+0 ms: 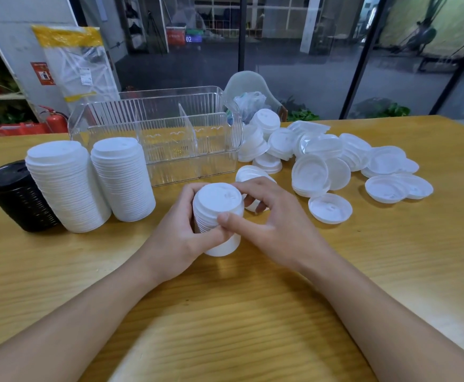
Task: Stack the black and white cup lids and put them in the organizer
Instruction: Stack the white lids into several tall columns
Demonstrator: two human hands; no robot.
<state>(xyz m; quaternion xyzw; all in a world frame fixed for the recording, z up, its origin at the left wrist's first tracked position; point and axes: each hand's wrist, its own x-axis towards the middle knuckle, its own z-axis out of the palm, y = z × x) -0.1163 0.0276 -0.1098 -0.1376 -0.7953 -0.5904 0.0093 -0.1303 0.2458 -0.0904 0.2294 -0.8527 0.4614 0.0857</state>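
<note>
Currently we take the clear organizer (156, 139) as landmark, its compartments not yet filled. Left of it stand a black lid stack (18, 197) and two tall white lid stacks (68, 186), touching one another. In front of it, our left hand (181, 238) curls round a short white stack (218, 216) standing on the wooden table (253, 312), and our right hand (266, 224) pinches the same stack, thumb on its near side and fingers over the far rim. Right of the organizer lie loose white lids (335, 166), many upside down. We judge the stack needs squaring: press rims evenly, keep it upright, turn each next lid dome up before nesting. Behind the organizer: glass wall, dark floor; a fire extinguisher (55, 119) further left.
</note>
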